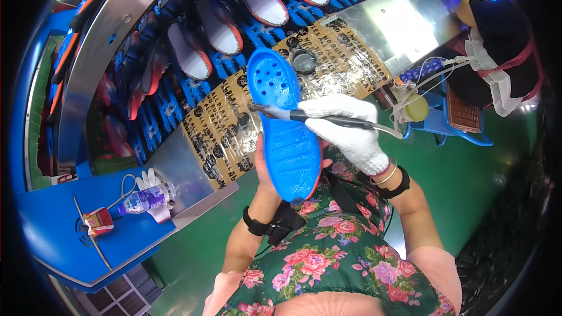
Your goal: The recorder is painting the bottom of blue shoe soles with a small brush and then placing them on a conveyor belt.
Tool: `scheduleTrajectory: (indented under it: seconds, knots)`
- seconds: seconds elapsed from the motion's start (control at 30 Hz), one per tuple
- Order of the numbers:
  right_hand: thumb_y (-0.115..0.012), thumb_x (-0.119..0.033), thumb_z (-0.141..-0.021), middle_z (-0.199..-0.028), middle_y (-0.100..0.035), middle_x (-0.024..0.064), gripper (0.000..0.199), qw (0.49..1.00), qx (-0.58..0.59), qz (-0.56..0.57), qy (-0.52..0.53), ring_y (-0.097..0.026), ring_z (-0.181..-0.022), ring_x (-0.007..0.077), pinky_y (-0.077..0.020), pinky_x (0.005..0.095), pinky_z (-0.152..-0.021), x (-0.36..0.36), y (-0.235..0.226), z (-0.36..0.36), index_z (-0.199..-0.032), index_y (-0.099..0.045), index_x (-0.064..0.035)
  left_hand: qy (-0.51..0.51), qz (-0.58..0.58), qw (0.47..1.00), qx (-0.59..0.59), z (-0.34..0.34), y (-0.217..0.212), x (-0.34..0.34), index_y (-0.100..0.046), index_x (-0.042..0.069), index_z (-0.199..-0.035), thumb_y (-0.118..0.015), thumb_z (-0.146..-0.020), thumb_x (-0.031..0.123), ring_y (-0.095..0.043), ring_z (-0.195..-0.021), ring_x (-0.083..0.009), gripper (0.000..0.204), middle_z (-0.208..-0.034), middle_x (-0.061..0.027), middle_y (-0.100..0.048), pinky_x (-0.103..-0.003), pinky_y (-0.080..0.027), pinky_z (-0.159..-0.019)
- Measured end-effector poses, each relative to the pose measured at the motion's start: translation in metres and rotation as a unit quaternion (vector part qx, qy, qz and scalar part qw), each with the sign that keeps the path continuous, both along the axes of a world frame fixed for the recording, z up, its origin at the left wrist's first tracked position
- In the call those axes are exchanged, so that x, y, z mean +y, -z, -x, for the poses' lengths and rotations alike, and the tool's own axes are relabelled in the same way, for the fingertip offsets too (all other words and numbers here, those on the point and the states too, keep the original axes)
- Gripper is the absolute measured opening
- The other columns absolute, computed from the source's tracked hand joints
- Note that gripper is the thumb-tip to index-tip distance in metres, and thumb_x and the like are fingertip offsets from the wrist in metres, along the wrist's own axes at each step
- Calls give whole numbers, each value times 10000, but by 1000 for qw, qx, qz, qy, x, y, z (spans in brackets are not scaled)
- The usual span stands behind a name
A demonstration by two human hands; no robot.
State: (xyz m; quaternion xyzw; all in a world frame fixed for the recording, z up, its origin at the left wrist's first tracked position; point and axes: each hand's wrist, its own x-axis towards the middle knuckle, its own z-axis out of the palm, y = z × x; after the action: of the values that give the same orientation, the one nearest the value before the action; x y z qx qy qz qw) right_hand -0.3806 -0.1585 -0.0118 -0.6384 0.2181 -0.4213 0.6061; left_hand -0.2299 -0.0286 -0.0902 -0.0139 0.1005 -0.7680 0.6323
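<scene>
My left hand (264,161) holds a bright blue shoe sole (284,123) upright from behind, its ribbed underside facing me. My right hand (351,131), in a white knit glove, grips a thin dark brush (304,115) with a tube trailing from its handle. The brush tip (257,107) touches the sole's left edge near the middle. Both hands are raised above my flowered apron, in front of the metal work ledge (386,23).
A conveyor of blue trays (234,61) carries white soles with orange rims along the far side. A small dark pot (304,60) sits on printed brown paper. A blue shelf (52,228) at left holds a water bottle and glove. Another person (503,41) sits at right.
</scene>
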Motion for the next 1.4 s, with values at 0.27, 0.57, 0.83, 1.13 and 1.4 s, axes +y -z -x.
scheduleTrajectory:
  seconds: [0.27, 0.57, 0.83, 1.13, 1.4]
  knots:
    - [-783, 2, -796, -1049, -768, 144, 245, 929, 29, 362, 64, -729, -935, 276, -581, 381, -813, -25, -50, -6, -1038, -764, -24, -45, 36, 996, -75, 11, -3, -8, -302, 154, -1595, -529, -870, 788, -482, -1342, -500, 989, -1562, -202, -420, -760, -375, -1058]
    - [-784, -14, -763, -1076, -759, 130, 338, 878, 50, 471, 73, -727, -910, 286, -568, 387, -789, -3, -32, -13, -1096, -763, -67, -63, -106, 936, -331, 10, 15, -1, -407, 56, -1528, -635, -904, 538, -547, -1337, -375, 821, -1488, -188, -529, -542, -424, -1153]
    - [-766, -2, -783, -1093, -749, 165, 317, 918, 45, 387, 78, -725, -942, 304, -563, 396, -816, -3, -37, -7, -1098, -750, -35, -97, 4, 975, -200, -2, 29, -3, -371, 101, -1556, -601, -946, 550, -514, -1372, -361, 791, -1524, -165, -492, -541, -415, -1160]
    - [-780, -22, -797, -1010, -768, 125, 248, 971, -56, 199, 121, -727, -878, 259, -569, 360, -764, 3, -9, -17, -1043, -771, -47, -170, -140, 885, -410, -2, -2, -27, -354, 116, -1575, -483, -972, 676, -447, -1426, -343, 833, -1566, -133, -452, -534, -325, -1211]
    - [-776, -4, -811, -1025, -775, 118, 176, 979, -77, 179, 65, -733, -923, 253, -567, 382, -822, 2, 2, -17, -982, -777, -47, -199, -36, 896, -396, -10, -10, -57, -229, 90, -1613, -554, -871, 792, -444, -1424, -322, 1072, -1595, -132, -396, -509, -340, -1210]
